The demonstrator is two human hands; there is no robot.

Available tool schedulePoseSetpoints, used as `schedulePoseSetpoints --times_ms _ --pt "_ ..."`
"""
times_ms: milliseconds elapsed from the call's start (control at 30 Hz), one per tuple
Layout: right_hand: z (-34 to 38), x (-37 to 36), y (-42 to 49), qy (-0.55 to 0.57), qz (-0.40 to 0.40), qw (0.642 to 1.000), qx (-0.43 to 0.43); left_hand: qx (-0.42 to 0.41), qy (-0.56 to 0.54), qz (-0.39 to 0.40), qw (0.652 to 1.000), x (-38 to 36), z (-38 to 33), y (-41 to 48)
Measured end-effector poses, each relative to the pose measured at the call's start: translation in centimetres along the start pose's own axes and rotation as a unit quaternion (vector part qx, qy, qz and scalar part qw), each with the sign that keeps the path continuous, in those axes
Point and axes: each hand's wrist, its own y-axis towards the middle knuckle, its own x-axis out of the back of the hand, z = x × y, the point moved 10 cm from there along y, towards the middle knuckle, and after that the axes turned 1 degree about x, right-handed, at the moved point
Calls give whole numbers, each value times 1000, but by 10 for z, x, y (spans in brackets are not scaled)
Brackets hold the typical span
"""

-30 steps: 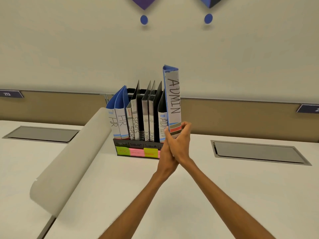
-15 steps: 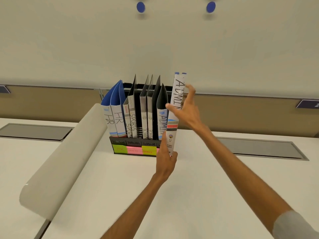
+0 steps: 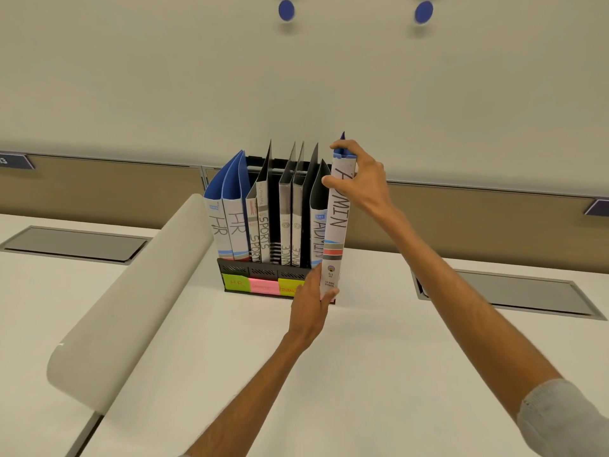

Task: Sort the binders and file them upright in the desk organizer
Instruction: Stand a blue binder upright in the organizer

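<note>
A black desk organizer (image 3: pixel 247 270) with coloured sticky labels on its front stands on the white desk. Several binders stand upright in it, marked HR (image 3: pixel 235 222), SPORTS (image 3: pixel 263 232), a partly hidden word ending in "NCE", and ADMIN (image 3: pixel 317 237). A second ADMIN binder (image 3: pixel 337 225) with a white spine stands upright at the organizer's right end, its foot at the front edge. My right hand (image 3: pixel 361 179) grips its top, thumb on the spine and fingers over the blue upper edge. My left hand (image 3: pixel 311 306) holds the bottom of its spine.
A curved white divider panel (image 3: pixel 125 301) runs diagonally on the left of the desk. Two grey flush cable hatches (image 3: pixel 75 242) (image 3: pixel 504 293) are set in the desk at the left and right. A wall with a tan lower band stands right behind the organizer.
The ADMIN binder has come down from above the organizer to its right end. My right hand went from the spine's foot up to its top. My left hand stayed at the bottom.
</note>
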Motion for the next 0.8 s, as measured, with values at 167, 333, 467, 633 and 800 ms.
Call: schedulePoseSetpoints --times_ms 167,333,467,633,800 --pt "-9 2 1 17 -4 1000 1 46 89 -10 995 0 9 31" --pt "-18 1 10 21 -14 1000 2 61 123 -44 990 0 16 43" --pt "-21 -2 20 22 -7 1000 3 94 133 -44 986 -7 26 51" --pt "-28 0 21 32 -25 999 8 76 238 -40 967 -13 31 63" --pt "-29 3 15 52 -49 997 32 110 219 -66 967 -13 36 74"
